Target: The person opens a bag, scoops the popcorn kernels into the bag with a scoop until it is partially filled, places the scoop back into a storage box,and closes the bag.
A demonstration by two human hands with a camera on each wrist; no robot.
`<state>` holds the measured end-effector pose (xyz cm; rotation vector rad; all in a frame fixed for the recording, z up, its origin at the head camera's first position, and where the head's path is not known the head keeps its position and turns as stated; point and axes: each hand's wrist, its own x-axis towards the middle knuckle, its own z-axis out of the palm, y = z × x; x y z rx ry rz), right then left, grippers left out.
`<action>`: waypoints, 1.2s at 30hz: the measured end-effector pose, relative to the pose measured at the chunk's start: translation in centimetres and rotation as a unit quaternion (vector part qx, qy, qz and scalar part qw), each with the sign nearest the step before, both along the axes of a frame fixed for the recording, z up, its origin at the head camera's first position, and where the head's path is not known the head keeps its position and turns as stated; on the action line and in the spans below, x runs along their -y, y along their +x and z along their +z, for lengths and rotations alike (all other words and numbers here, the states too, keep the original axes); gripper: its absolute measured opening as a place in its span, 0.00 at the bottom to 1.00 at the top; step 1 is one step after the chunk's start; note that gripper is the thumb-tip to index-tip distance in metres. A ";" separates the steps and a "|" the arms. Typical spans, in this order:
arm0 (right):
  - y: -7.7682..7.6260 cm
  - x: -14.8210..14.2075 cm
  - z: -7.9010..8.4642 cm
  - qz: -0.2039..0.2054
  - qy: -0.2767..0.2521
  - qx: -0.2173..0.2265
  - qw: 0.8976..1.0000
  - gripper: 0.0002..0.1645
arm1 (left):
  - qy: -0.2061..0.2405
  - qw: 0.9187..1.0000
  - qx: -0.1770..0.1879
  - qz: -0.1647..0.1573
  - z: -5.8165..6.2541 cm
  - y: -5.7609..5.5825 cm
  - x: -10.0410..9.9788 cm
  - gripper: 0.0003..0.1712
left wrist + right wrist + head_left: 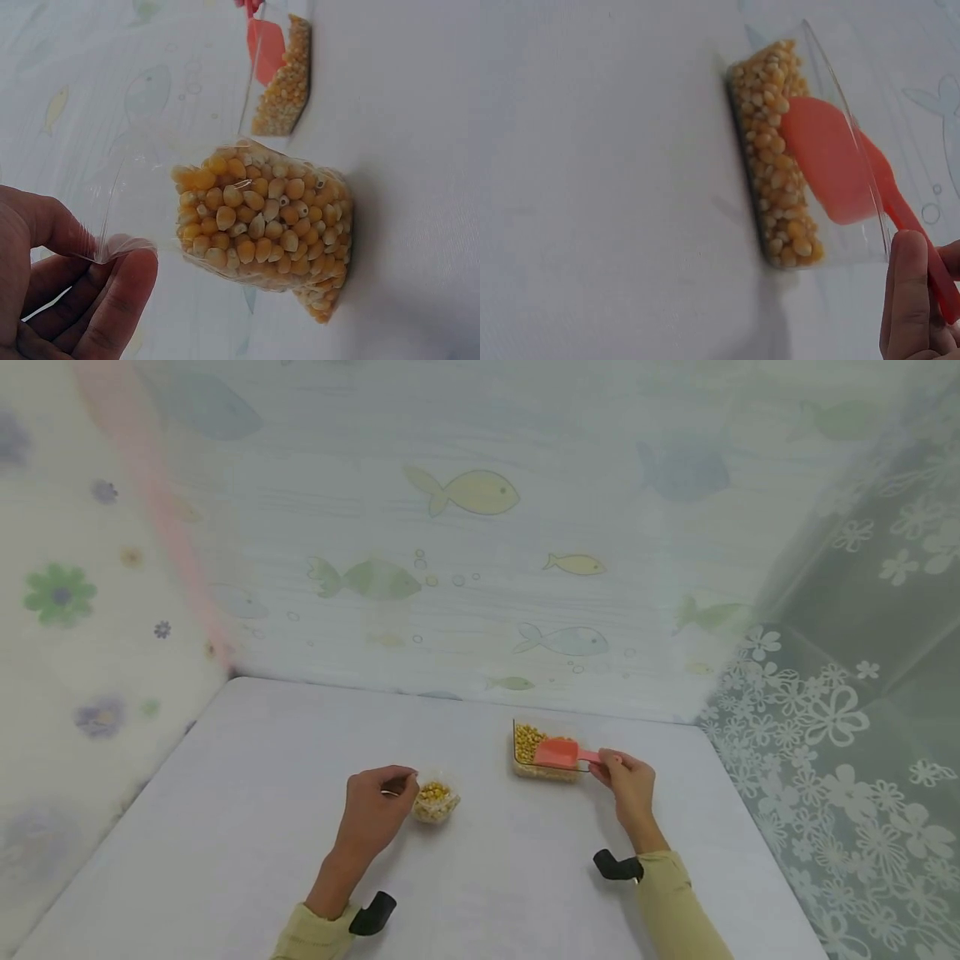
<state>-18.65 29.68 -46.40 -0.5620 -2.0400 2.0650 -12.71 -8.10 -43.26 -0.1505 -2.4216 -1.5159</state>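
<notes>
My left hand pinches the top edge of a clear plastic bag between thumb and fingers. Yellow corn kernels fill the bag's lower part, which stands on the table. Over to the right, my right hand grips the handle of a pink scoop. The scoop's blade is inside a clear rectangular container, its edge against the corn kernels there. The scoop's handle crosses the container's rim, with the right fingertips right by that rim.
A white-covered table carries both the bag and the container. Behind it hangs a fish-print curtain, and a flower-patterned panel borders the right side. Black wrist mounts project from both sleeves.
</notes>
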 end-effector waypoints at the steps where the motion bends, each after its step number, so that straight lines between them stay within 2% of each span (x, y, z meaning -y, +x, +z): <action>1: -0.2 -0.1 -0.1 0.001 0.015 -0.003 1.000 0.24 | 0.000 1.000 0.000 0.001 0.0 0.0 0.0 0.07; 6: -0.7 -0.6 -0.6 -0.004 0.105 -0.027 0.994 0.21 | 0.000 1.000 -0.001 0.001 -0.1 0.1 0.0 0.07; 10: -0.5 -0.8 -1.1 -0.007 0.169 -0.017 0.985 0.26 | 0.000 1.000 0.001 0.001 -0.2 0.1 -0.1 0.07; 13: -0.4 -0.8 -1.5 -0.003 0.185 0.001 0.983 0.28 | -0.002 1.000 0.000 0.000 -0.2 0.1 -0.1 0.07; 20: -0.2 -1.2 -1.5 -0.011 0.214 0.000 0.977 0.28 | -0.001 1.000 0.003 -0.001 -0.2 0.2 0.1 0.07; 25: 0.9 -1.7 -0.5 -0.035 0.259 -0.012 0.965 0.29 | 0.001 1.000 0.004 -0.001 -0.2 0.2 0.1 0.07; 31: 2.8 -1.3 1.1 -0.067 0.306 -0.089 0.945 0.24 | -0.005 1.000 0.006 -0.002 -0.2 0.2 0.1 0.07; 33: 3.5 -0.6 2.0 -0.054 0.311 -0.109 0.942 0.22 | -0.006 1.000 0.005 -0.004 -0.2 0.2 0.1 0.07; 36: 4.2 1.2 3.2 -0.001 0.294 -0.137 0.946 0.18 | -0.008 1.000 -0.001 -0.007 -0.2 0.1 0.2 0.07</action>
